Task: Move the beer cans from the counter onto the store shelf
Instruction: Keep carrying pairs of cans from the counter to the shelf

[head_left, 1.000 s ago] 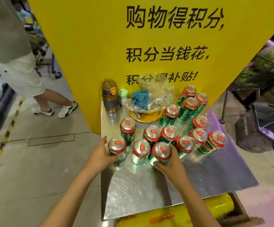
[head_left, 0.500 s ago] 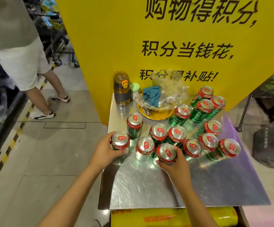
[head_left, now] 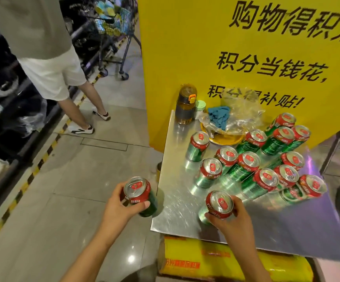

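At far left we see a bystander (head_left: 43, 58) and a shopping cart (head_left: 112, 37) on the floor. Our left hand (head_left: 120, 208) grips one beer can (head_left: 139, 194) upright, top toward us, off the left edge of the counter (head_left: 177, 210). Our right hand (head_left: 232, 216) grips a second can (head_left: 219, 202) upright above the counter's bare near strip. The remaining cans (head_left: 248, 165) stand upright behind, crowded before a water bottle (head_left: 185, 104), yellow dish (head_left: 226, 139) and yellow sign (head_left: 205, 47).

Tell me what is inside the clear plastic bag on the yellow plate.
A crumpled blue cloth shows through the clear plastic bag. Anything beneath the cloth is covered.
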The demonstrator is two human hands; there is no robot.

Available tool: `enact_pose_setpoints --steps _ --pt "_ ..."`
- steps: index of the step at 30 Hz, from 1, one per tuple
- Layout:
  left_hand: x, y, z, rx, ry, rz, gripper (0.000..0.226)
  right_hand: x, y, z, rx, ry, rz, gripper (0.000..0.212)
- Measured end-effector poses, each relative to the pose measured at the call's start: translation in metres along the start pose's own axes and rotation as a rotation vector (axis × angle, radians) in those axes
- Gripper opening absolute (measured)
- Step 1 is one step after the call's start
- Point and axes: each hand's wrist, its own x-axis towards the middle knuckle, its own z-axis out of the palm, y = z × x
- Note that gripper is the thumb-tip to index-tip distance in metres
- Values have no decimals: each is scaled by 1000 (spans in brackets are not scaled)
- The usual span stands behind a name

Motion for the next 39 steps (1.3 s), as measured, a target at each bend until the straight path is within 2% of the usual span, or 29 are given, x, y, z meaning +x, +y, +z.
enact_pose_setpoints --steps 3,6,11,18,24,27,30,34,39 --pt "-25 -4 -43 -34 47 -12 58 -20 -20 35 32 -64 -47 61" --pt "-53 -9 -98 -54 116 -28 71 -42 -51 86 48 -173 -97 67" --pt "-102 -34 -192 -21 278 -49 60 -73 -93 184 110 -433 -138 68" --pt "-186 -74 -324 -43 724 -105 57 -139 -159 327 62 -809 -268 61" --pt "-230 -91 -395 -101 1040 -126 56 -177 -204 421 4 -1020 -361 68" --pt "-229 -92 -425 -148 1121 -113 55 -183 -227 461 -21 -1086 -401 79" --pt "-212 -89 -458 -185 1181 -79 56 -178 -253 504 -31 -1142 -424 71" --pt "-175 -77 -509 -200 1240 -55 57 -163 -295 569 -12 -1177 -458 79" --pt "-126 -67 -585 -230 1270 -9 72 -146 -351 651 8 -1203 -567 66"
